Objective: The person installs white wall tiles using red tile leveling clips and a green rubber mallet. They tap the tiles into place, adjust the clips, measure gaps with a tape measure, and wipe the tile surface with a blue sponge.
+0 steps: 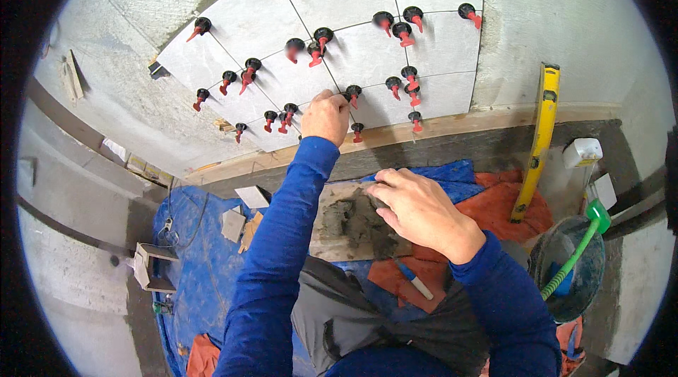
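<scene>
Light grey tiles (pixel 441 38) cover part of the wall, with black tile levelling clips with red T-handles set along their joints. My left hand (pixel 325 120) is raised against the lower tiles with its fingers drawn together at a joint; their tips and anything in them are hidden. Just right of those fingers sits one levelling clip (pixel 353 97), and another levelling clip (pixel 290 111) is close on the left. My right hand (pixel 424 213) hovers with fingers spread and slightly bent, over a board (pixel 328 244) bearing grey mortar (pixel 357 225). Nothing shows in it.
A yellow spirit level (pixel 538 140) leans on the wall at right. Beside it are a white canister (pixel 583 153) and a dark bucket (pixel 571 264) with a green-handled brush (pixel 580 253). Blue sheeting (pixel 205 257) covers the floor, with tile offcuts (pixel 233 224) and a white-handled tool (pixel 415 281).
</scene>
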The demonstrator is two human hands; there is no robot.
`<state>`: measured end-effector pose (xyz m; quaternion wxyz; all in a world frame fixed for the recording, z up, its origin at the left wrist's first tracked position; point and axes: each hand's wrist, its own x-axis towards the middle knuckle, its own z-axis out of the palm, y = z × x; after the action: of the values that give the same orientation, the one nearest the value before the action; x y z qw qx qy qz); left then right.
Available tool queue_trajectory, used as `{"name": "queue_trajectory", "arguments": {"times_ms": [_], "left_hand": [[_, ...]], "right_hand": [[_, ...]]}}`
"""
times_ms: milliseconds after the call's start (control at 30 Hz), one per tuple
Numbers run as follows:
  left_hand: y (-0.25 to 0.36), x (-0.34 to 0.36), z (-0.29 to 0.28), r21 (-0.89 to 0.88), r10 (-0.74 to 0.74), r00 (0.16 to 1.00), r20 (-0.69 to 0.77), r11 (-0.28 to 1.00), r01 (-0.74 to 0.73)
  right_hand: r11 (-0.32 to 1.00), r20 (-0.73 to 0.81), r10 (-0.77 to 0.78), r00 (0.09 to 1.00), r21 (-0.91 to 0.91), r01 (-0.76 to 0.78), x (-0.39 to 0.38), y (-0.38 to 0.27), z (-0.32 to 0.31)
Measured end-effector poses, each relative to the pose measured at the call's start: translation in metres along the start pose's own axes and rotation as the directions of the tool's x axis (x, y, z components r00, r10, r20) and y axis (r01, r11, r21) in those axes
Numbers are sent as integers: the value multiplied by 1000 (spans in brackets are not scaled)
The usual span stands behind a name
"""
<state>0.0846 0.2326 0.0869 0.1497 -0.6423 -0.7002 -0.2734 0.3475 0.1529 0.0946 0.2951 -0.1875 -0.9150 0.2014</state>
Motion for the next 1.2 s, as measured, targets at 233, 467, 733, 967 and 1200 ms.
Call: {"name": "queue_trajectory", "arguments": {"times_ms": [233, 467, 733, 967, 1200], "left_hand": [[-6, -4, -10, 117, 64, 967, -248, 992, -36], [-5, -1, 3, 191, 76, 962, -264, 981, -25], [-8, -1, -8, 118, 112, 981, -158, 989, -93], [1, 4, -12, 140, 95, 987, -131, 987, -76], [-10, -5, -24, 100, 28, 988, -152, 995, -13]], "right_hand": [[1000, 5, 5, 1000, 15, -5, 2, 1, -1], [1000, 14, -8, 1000, -15, 8, 3, 1, 2], [999, 127, 21, 992, -26, -18, -3, 4, 0], [1000, 123, 6, 992, -30, -3, -4, 3, 1], [1000, 160, 2, 987, -31, 3, -5, 2, -2]]}}
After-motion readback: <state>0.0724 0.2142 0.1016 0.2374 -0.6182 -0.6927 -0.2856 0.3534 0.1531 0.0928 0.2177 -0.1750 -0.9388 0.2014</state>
